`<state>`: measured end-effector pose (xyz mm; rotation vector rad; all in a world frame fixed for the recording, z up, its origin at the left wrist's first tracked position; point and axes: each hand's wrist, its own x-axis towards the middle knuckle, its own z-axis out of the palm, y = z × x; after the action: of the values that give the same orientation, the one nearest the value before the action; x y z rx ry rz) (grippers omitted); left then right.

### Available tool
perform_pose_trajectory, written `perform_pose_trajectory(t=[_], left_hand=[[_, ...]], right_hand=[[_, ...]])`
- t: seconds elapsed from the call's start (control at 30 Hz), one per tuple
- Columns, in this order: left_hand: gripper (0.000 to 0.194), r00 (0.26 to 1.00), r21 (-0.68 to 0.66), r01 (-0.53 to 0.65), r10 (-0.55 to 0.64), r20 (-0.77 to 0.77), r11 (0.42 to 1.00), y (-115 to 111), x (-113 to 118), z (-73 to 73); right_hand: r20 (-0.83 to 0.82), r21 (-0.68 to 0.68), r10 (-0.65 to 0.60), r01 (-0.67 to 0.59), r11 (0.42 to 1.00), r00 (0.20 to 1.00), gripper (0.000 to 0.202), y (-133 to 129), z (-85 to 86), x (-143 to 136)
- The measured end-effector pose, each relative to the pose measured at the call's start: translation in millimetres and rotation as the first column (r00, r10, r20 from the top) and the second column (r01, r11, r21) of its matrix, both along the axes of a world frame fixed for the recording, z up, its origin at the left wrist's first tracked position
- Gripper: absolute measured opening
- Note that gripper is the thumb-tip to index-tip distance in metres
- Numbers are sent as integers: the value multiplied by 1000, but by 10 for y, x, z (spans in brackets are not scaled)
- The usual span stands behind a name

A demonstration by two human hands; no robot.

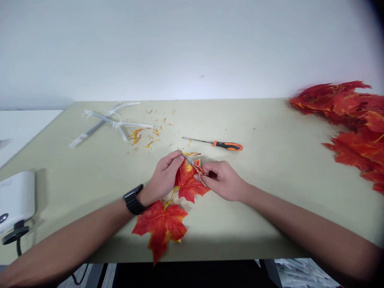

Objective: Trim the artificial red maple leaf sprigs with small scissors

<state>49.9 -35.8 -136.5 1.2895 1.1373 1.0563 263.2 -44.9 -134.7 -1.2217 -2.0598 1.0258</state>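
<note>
Small metal scissors (191, 160) are in my right hand (225, 179), whose fingers wrap round the handle loops. Their blades point up and left, past the tip of my left thumb. My left hand (164, 173) is closed in a pinch at the edge of a red-orange artificial maple leaf (192, 185), which lies under the scissors. A second maple leaf (160, 228) hangs from a yellow stem below my left wrist, its lowest tip at the table's front edge. A yellow-orange strip (192, 154) lies just beyond the blades.
A screwdriver (227, 145) with an orange-black handle lies beyond my hands. Yellow and orange scraps (136, 137) are scattered near white plastic strips (103, 120) at the back left. A heap of red leaves (357, 116) is at right, a white device (17, 198) with a cable at left.
</note>
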Motion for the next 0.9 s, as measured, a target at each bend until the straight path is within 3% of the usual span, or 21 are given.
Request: perform_pose_trajectory(t=[0.5,0.7,0.9], left_hand=[[31,999,-23,9,-8,39,1000,-2,11,16],[34,998,2,-17,17,62,1000,10,27,59],[35,994,10,1,-2,108,1000,5,12,52]], right_hand=[[-51,-49,4,-7,999,999,43,8,1,5],[-223,-196,-118,74,978,968,46,20,-2,-17],[-292,-233,-212,145,962,933,51,40,29,-12]])
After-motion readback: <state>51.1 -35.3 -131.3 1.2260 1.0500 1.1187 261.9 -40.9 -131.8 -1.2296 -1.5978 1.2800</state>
